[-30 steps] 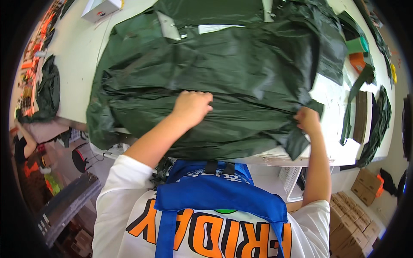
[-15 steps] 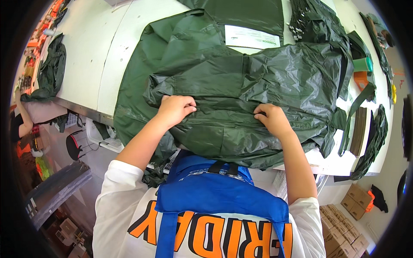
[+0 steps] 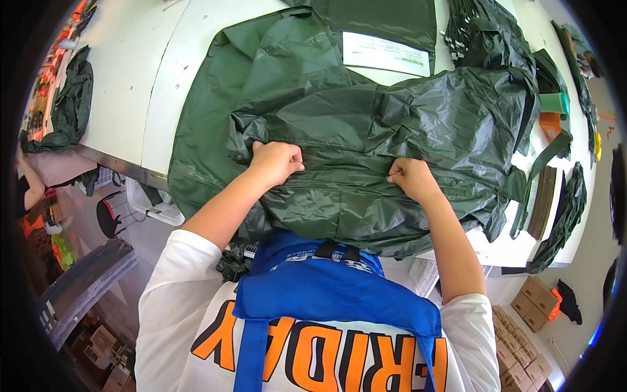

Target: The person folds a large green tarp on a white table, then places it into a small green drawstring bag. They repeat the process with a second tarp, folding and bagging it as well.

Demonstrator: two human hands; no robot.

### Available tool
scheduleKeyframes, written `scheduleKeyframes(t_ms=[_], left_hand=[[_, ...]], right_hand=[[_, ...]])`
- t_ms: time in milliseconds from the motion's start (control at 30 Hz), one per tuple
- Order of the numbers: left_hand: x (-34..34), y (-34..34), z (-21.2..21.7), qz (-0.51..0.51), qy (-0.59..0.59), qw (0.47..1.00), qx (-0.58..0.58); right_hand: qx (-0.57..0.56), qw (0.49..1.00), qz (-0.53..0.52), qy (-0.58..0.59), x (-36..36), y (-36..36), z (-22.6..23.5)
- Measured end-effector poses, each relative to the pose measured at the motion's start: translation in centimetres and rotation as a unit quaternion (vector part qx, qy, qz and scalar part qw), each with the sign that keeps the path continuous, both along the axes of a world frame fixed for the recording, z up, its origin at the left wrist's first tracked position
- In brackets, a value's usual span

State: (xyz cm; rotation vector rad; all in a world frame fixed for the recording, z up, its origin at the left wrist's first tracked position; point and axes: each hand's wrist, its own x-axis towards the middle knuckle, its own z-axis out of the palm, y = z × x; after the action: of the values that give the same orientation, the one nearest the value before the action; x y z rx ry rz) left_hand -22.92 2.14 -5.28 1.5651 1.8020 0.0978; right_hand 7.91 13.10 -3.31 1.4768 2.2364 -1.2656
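Observation:
A dark green, shiny waterproof garment point(image 3: 326, 130) lies spread and wrinkled across the white table in front of me. On its left part, my left hand point(image 3: 275, 161) is closed, with fingers curled onto a fold of the fabric. My right hand point(image 3: 411, 178) pinches the same lengthwise fold farther right. Between the two hands the fold runs roughly straight, with a flatter panel of cloth on its near side. The fingertips of both hands are partly hidden in the material.
Beyond the garment lie a flat green piece point(image 3: 385, 16) and a white printed sheet point(image 3: 385, 53). More dark green garments point(image 3: 490, 36) are heaped at the far right, beside a green tape roll point(image 3: 554, 102). Cardboard boxes point(image 3: 534, 302) stand at lower right. Another person's arm point(image 3: 31, 186) shows at far left.
My left hand has shifted slightly to the right, its fingers curled more tightly. The right hand's fingers have closed further on the fold. The whole view has moved a little.

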Motion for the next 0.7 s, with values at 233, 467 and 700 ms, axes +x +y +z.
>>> scheduleKeyframes(t_ms=[233, 467, 700], left_hand=[[-0.6, -1.3, 0.5, -0.033, 0.004, 0.996, 0.077], [-2.7, -12.1, 6.4, 0.096, 0.104, 0.986, 0.084], [-2.7, -16.7, 8.2, 0.331, -0.239, 0.912, 0.036]], right_hand=[[0.005, 0.999, -0.020, 0.050, 0.6, -0.2, -0.3], [0.061, 0.998, -0.001, -0.013, 0.9, -1.0, 3.2], [0.180, 0.941, 0.179, 0.225, -9.7, -6.5, 8.8]])
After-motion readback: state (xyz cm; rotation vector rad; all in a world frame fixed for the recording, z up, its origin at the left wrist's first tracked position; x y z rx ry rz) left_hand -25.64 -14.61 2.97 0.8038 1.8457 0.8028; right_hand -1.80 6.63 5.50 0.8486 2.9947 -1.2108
